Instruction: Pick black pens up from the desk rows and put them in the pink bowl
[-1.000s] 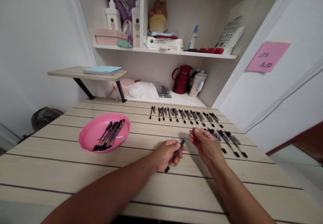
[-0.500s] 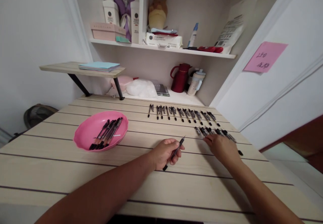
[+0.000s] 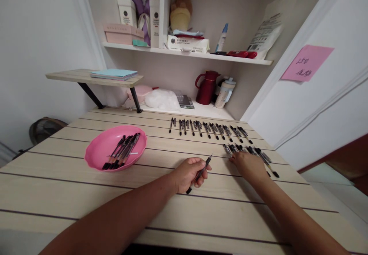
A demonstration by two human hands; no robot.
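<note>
My left hand [image 3: 191, 175] is closed around a black pen [image 3: 199, 175]. It has no cap on, and its bare tip points up and away over the table. To the right, my right hand [image 3: 249, 166] reaches down to the nearer row of pens and caps [image 3: 258, 151]. Its fingers are pinched together at the near end of a dark, clear-sided pen cap [image 3: 227, 150] at the row's left end; the fingertips are partly hidden. Part of this row lies behind the hand. Farther back stretches a longer row of uncapped pens [image 3: 205, 129] with caps beside them.
At left, a pink scalloped bowl [image 3: 96, 147] holds several capped pens [image 3: 123, 151]. A small raised stand [image 3: 66, 75] bears blue paper [image 3: 113, 73]. Behind the table are a red jug [image 3: 206, 88], a pale tumbler [image 3: 225, 93] and a loaded shelf [image 3: 155, 50].
My right hand has shifted slightly left and away, uncovering more of the pens at the right end of the nearer row. My left hand keeps the pen in the same place.
</note>
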